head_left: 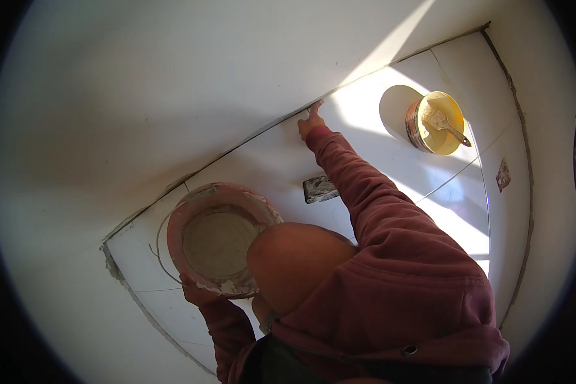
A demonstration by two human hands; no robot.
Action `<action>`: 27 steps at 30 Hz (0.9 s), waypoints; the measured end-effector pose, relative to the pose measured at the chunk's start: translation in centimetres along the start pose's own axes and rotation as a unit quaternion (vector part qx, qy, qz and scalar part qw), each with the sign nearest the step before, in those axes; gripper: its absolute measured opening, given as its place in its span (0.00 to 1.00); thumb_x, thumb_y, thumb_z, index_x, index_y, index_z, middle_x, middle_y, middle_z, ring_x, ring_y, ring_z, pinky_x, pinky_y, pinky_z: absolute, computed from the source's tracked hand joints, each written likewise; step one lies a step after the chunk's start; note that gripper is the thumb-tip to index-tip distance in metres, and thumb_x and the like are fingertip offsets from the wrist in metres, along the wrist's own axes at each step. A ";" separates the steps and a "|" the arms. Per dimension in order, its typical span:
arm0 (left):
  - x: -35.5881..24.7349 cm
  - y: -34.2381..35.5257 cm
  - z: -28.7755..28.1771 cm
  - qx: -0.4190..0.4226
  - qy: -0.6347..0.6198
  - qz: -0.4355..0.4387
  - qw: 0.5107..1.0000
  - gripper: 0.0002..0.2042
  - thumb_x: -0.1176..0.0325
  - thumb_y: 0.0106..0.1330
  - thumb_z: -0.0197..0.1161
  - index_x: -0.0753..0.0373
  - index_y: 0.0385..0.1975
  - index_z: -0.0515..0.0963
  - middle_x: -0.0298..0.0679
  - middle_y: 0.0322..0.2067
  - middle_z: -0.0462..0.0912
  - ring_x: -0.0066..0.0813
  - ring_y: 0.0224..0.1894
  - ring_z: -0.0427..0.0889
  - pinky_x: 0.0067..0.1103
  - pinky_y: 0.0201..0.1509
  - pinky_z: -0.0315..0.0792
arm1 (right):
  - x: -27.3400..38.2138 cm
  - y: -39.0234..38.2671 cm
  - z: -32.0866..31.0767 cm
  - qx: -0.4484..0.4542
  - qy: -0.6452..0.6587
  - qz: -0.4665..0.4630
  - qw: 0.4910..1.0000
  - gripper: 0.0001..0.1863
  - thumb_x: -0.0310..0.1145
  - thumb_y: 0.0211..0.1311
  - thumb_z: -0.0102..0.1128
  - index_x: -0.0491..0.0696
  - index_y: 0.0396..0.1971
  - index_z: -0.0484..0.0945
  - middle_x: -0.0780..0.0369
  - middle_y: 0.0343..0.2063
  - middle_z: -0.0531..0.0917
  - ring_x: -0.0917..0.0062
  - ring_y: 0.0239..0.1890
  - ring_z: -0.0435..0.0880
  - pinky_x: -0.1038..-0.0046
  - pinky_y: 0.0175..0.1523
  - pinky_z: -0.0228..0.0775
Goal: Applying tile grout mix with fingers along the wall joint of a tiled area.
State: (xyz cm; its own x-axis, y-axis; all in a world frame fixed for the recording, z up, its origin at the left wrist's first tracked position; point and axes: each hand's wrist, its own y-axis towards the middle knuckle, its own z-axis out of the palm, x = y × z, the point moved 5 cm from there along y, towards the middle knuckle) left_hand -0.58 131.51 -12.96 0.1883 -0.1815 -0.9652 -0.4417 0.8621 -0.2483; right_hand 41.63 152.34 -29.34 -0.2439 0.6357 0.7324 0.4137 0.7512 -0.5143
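Observation:
My left hand (197, 288) grips the lower left rim of a pink bucket (184, 237) of grey, paste-like material, with a loose wire handle (160, 259) at its side. My right arm stretches up the floor, and my right hand (310, 120) touches the dark joint (265, 128) where white floor tiles (272, 163) meet the wall, index finger extended and nothing visible in it. A dark, smeared rectangular object (317, 189) lies beside my right forearm. My bare knee is against the bucket's right side and hides part of it.
A yellow container (416, 128) with a paintbrush (454, 133) resting in it stands at the upper right in sunlight. A small blotched flat piece (503, 173) lies right of it. White walls (96, 115) border the tiles at top, left and right, with rough dark joints along their bases.

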 end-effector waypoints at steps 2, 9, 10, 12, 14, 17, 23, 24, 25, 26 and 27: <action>-0.5 -0.5 0.3 -0.012 -0.005 0.005 1.000 0.32 0.47 0.55 0.51 0.71 0.49 0.61 0.45 0.47 0.66 0.39 0.48 0.66 0.30 0.51 0.61 | -1.3 0.1 3.7 0.104 -0.059 -0.041 0.992 0.43 0.35 0.47 0.46 0.46 0.57 0.29 0.42 0.30 0.74 0.52 0.37 0.73 0.65 0.46 0.63; -1.4 -2.4 -0.5 -0.101 0.015 0.000 0.995 0.31 0.47 0.53 0.53 0.70 0.45 0.64 0.45 0.41 0.70 0.38 0.40 0.71 0.29 0.42 0.68 | -4.5 -1.2 -5.9 -0.012 0.041 0.073 0.996 0.40 0.33 0.46 0.43 0.51 0.59 0.33 0.48 0.32 0.76 0.57 0.35 0.75 0.67 0.45 0.65; -1.6 -2.4 -0.6 -0.093 0.015 -0.001 0.996 0.30 0.48 0.54 0.52 0.70 0.45 0.65 0.45 0.41 0.71 0.38 0.40 0.71 0.29 0.42 0.68 | -3.8 -1.8 -5.9 0.011 -0.065 0.045 0.997 0.40 0.32 0.46 0.43 0.53 0.59 0.33 0.49 0.33 0.76 0.57 0.36 0.75 0.68 0.45 0.65; -2.2 -2.5 -0.8 -0.090 0.014 -0.004 0.996 0.29 0.49 0.54 0.52 0.70 0.44 0.65 0.45 0.41 0.71 0.38 0.40 0.72 0.28 0.42 0.68 | -1.1 -4.3 -4.2 0.037 -0.176 0.015 0.984 0.40 0.32 0.47 0.43 0.54 0.59 0.33 0.50 0.35 0.75 0.58 0.38 0.75 0.68 0.46 0.64; -3.3 -3.1 -1.4 -0.198 0.134 0.015 0.971 0.21 0.55 0.56 0.46 0.69 0.36 0.72 0.42 0.33 0.74 0.33 0.33 0.74 0.26 0.34 0.70 | 0.9 -6.6 0.5 0.148 -0.296 -0.047 0.942 0.37 0.32 0.47 0.43 0.56 0.59 0.42 0.48 0.38 0.74 0.59 0.41 0.74 0.66 0.48 0.62; -2.1 -3.1 -2.0 -0.156 -0.026 -0.004 0.987 0.20 0.56 0.56 0.48 0.69 0.37 0.71 0.44 0.34 0.74 0.34 0.34 0.74 0.27 0.35 0.70 | -1.3 -8.3 7.9 0.046 -0.189 -0.341 0.920 0.28 0.30 0.46 0.44 0.53 0.54 0.60 0.52 0.30 0.77 0.65 0.33 0.77 0.69 0.41 0.67; 3.7 -2.2 -9.2 -0.199 0.002 -0.030 0.980 0.18 0.57 0.55 0.57 0.68 0.32 0.71 0.37 0.29 0.74 0.26 0.29 0.72 0.21 0.33 0.68 | 4.7 -19.0 10.3 0.313 -0.079 -0.311 0.894 0.16 0.29 0.43 0.46 0.47 0.35 0.75 0.62 0.12 0.73 0.81 0.14 0.70 0.77 0.23 0.65; 5.8 -2.3 -11.9 -0.199 0.046 -0.050 0.978 0.15 0.59 0.54 0.59 0.67 0.29 0.71 0.35 0.27 0.73 0.24 0.26 0.71 0.19 0.32 0.67 | 5.8 -21.8 10.9 0.388 -0.086 -0.267 0.878 0.17 0.28 0.44 0.45 0.46 0.36 0.75 0.66 0.12 0.71 0.85 0.14 0.66 0.81 0.20 0.61; 7.9 -3.1 -13.1 -0.178 0.004 -0.044 0.983 0.14 0.61 0.53 0.59 0.67 0.30 0.72 0.34 0.27 0.73 0.23 0.27 0.71 0.17 0.35 0.66 | 5.8 -24.5 11.4 0.437 -0.155 -0.264 0.846 0.18 0.27 0.44 0.44 0.46 0.39 0.73 0.66 0.14 0.71 0.85 0.13 0.65 0.83 0.19 0.59; 9.6 -3.6 -13.0 -0.143 -0.043 -0.033 0.988 0.13 0.64 0.52 0.60 0.67 0.31 0.73 0.33 0.28 0.73 0.22 0.28 0.70 0.16 0.37 0.65 | 5.2 -25.9 11.5 0.480 -0.204 -0.287 0.803 0.19 0.28 0.45 0.46 0.46 0.41 0.72 0.64 0.17 0.72 0.85 0.15 0.66 0.82 0.20 0.60; 9.7 -3.3 -12.7 -0.104 -0.091 -0.012 0.990 0.13 0.66 0.51 0.60 0.68 0.33 0.73 0.32 0.29 0.73 0.21 0.30 0.70 0.15 0.39 0.63 | 6.3 -28.3 11.3 0.486 -0.259 -0.329 0.767 0.19 0.28 0.46 0.46 0.45 0.42 0.71 0.66 0.16 0.71 0.85 0.14 0.67 0.83 0.20 0.61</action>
State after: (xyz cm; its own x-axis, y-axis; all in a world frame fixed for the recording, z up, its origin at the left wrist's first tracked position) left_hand -8.39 120.93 -22.51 0.3479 -0.0970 -0.9325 -0.6030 0.7385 -0.3018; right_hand 18.49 137.07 -15.21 -0.5394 -0.1425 0.8299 -0.7367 0.5571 -0.3832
